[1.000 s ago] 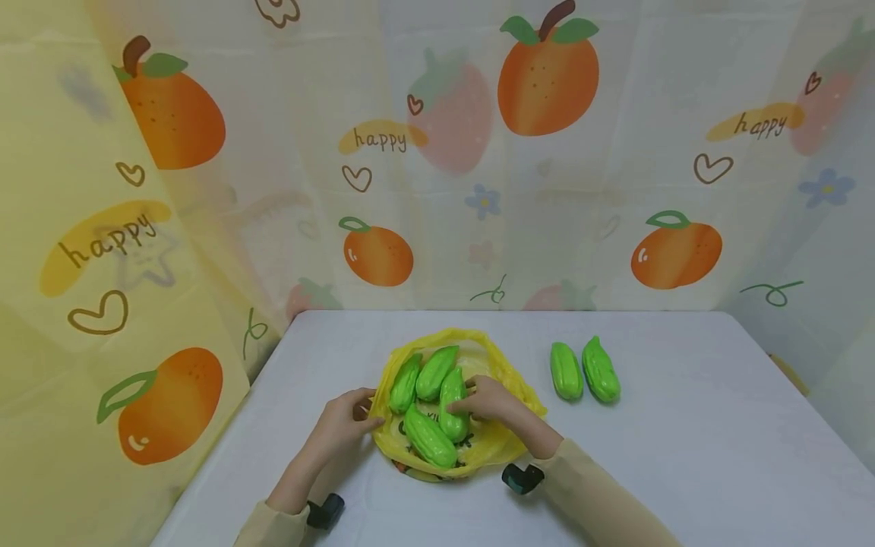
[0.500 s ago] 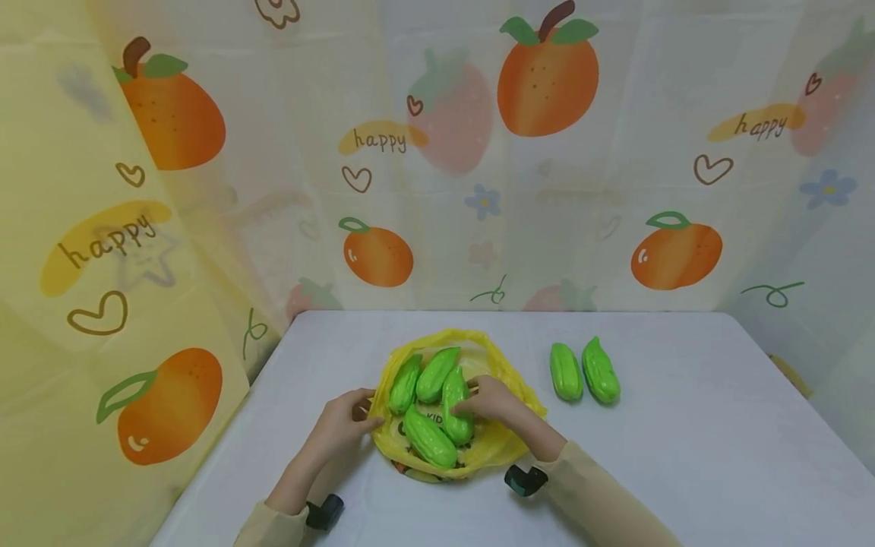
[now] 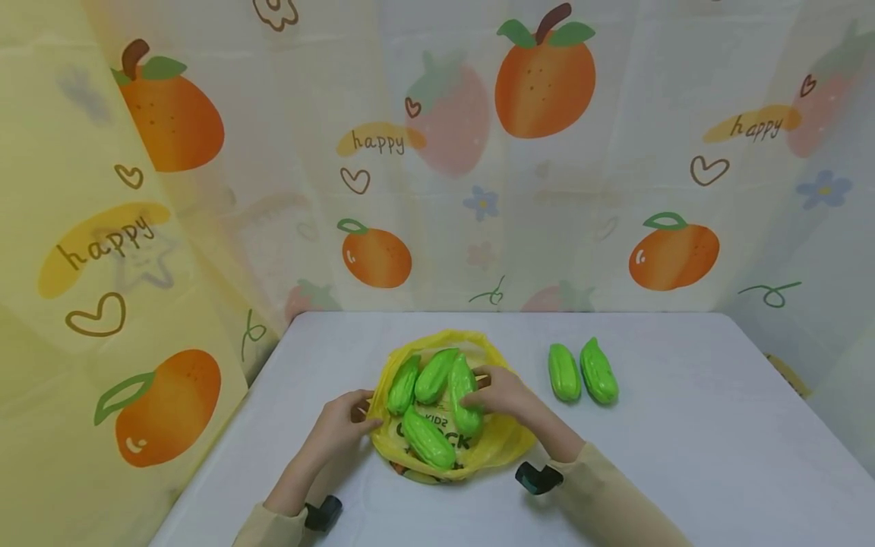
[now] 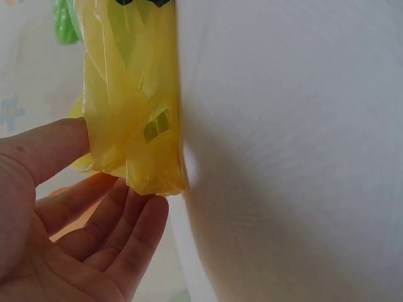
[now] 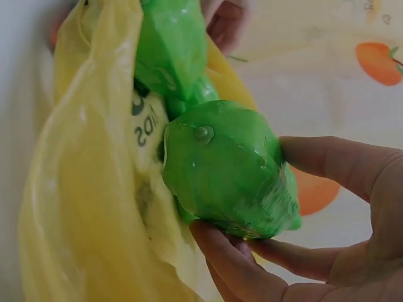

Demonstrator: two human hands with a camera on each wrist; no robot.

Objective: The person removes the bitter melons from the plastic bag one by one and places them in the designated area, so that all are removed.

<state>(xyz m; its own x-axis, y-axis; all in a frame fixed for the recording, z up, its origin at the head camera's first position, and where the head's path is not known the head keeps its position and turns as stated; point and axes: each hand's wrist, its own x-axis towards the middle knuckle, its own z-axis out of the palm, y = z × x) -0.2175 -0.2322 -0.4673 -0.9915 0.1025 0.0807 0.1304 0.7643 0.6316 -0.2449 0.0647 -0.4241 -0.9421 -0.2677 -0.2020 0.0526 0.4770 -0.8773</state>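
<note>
white table [image 3: 683, 448] under the right-hand grip [image 3: 504, 390], extending both sides of it. pale cloth backdrop [image 3: 547, 254] beyond the grip: orange fruit [image 3: 377, 260] printed back-left, second orange fruit [image 3: 673, 257] back-right, blue flower [image 3: 481, 203] straight behind, faded strawberry [image 3: 449, 121] above that. yellowish side cloth [image 3: 34, 395] far left of grip, "happy" lettering [image 3: 105, 245] on it.

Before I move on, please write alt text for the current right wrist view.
Right hand grips a green gourd-like vegetable at an open yellow plastic bag; another gourd-like vegetable shows behind it, with part of the left hand at the top edge.
</note>
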